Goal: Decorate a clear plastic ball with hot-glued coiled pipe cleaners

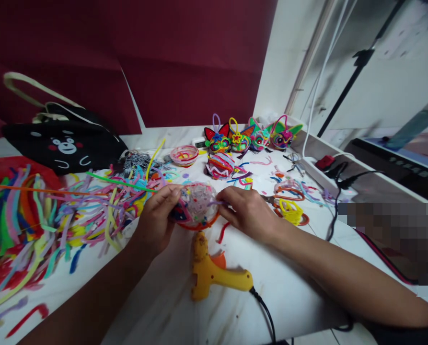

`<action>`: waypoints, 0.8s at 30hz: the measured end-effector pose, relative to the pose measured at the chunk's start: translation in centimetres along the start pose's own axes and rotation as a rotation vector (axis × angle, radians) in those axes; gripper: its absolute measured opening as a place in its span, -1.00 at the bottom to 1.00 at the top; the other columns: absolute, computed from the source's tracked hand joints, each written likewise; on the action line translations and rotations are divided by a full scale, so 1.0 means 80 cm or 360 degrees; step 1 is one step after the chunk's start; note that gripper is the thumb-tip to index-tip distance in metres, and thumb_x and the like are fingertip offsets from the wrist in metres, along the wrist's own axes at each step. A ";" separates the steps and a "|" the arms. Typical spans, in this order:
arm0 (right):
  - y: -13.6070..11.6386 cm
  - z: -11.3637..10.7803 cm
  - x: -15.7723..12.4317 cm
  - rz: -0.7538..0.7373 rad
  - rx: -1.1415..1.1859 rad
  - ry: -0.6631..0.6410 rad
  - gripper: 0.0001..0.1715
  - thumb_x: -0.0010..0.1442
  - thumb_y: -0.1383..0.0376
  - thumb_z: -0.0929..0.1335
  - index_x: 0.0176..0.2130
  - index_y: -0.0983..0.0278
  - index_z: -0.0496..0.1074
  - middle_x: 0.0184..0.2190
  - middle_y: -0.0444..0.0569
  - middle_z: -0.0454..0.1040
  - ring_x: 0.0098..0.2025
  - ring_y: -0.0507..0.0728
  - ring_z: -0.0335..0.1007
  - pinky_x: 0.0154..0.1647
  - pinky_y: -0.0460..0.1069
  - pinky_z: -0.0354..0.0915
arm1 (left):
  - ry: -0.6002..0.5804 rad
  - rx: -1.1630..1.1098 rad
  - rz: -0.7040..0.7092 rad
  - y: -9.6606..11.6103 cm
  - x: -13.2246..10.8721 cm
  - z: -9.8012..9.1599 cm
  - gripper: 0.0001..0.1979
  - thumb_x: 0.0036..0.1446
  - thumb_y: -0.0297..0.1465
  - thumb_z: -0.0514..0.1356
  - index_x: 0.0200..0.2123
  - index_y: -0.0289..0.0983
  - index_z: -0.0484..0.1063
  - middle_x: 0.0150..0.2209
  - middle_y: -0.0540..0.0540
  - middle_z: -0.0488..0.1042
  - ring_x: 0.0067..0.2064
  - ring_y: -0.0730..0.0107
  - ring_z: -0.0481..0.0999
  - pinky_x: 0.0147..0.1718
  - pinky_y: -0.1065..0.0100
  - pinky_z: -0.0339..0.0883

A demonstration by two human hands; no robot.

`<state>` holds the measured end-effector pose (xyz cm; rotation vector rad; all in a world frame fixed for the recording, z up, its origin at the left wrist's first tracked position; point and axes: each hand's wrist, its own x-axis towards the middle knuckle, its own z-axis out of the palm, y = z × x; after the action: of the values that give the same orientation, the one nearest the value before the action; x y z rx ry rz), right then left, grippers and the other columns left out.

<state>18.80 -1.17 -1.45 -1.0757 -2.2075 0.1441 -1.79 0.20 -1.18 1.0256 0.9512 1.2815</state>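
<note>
My left hand (pixel 159 215) grips the left side of a rounded, whitish see-through craft piece (pixel 199 201) with coloured bits on it and an orange edge along the bottom. At its right side, the fingers of my right hand (pixel 249 213) are pinched on a short purple pipe cleaner (pixel 216 203), against the craft piece. My right fingertips partly hide the pipe cleaner. Just below the piece lies a yellow glue gun (pixel 221 275), its nozzle end pointing toward it. A short red pipe cleaner (pixel 223 233) rests under my right hand.
Loose pipe cleaners (pixel 91 211) heap up at left, before a black bag (pixel 63 146). Several colourful eared ornaments (pixel 219 141) stand at the back, near a pink woven bowl (pixel 184 154). Orange-handled scissors (pixel 289 193) lie right. The glue gun's black cord (pixel 266 309) runs off the front.
</note>
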 end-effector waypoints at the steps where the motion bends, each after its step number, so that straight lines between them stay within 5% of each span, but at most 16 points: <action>1: -0.001 0.001 -0.001 0.0031 -0.0044 -0.0019 -0.91 0.26 0.34 0.24 -0.30 0.26 0.31 -0.36 0.01 0.44 -0.39 0.08 0.33 -0.39 -0.06 0.13 | 0.0006 -0.0008 0.0008 0.001 -0.001 0.001 -0.79 -0.07 -0.29 0.37 -0.38 -0.30 0.54 -0.49 0.01 0.42 -0.47 0.49 0.35 -0.50 0.49 0.27; 10: 0.000 0.004 0.010 0.0493 0.0385 0.0201 -0.93 0.17 0.34 0.23 -0.35 0.20 0.16 -0.57 -0.24 0.19 -0.56 0.00 0.04 -0.48 -0.08 0.00 | 0.0097 -0.0195 -0.0065 0.005 0.002 0.005 -0.81 -0.17 -0.37 0.40 -0.43 -0.30 0.54 -0.53 0.03 0.44 -0.51 0.52 0.37 -0.54 0.52 0.27; 16: 0.013 0.006 0.010 0.0736 0.0412 0.0298 -0.91 0.14 0.30 0.26 -0.36 0.19 0.18 -0.59 -0.23 0.18 -0.55 0.03 0.08 -0.49 -0.08 -0.02 | 0.0196 -0.0266 -0.0055 0.006 0.003 0.004 -0.83 -0.18 -0.43 0.39 -0.41 -0.28 0.56 -0.47 0.01 0.53 -0.50 0.51 0.44 -0.53 0.52 0.31; 20: 0.019 0.005 0.009 0.0600 0.0641 0.0187 -0.79 0.11 0.39 0.21 -0.22 0.22 0.33 -0.54 -0.21 0.24 -0.50 0.03 0.16 -0.43 -0.08 0.06 | 0.0194 -0.0266 -0.0107 0.012 0.003 0.009 -0.96 -0.09 -0.48 0.33 -0.48 -0.29 0.53 -0.48 0.00 0.53 -0.48 0.51 0.46 -0.51 0.54 0.34; 24: 0.015 -0.003 0.012 0.0563 0.0697 0.0042 -0.75 0.11 0.44 0.16 -0.47 0.26 0.34 -0.53 -0.18 0.29 -0.46 0.02 0.19 -0.38 -0.09 0.08 | 0.0383 -0.0265 -0.0212 0.015 0.004 0.013 -0.90 -0.03 -0.60 0.23 -0.46 -0.32 0.51 -0.42 -0.01 0.55 -0.43 0.52 0.47 -0.44 0.57 0.38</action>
<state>19.33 0.28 -1.23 -1.1875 -1.8222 0.7270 -1.13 0.44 0.29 0.6781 1.0563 1.3673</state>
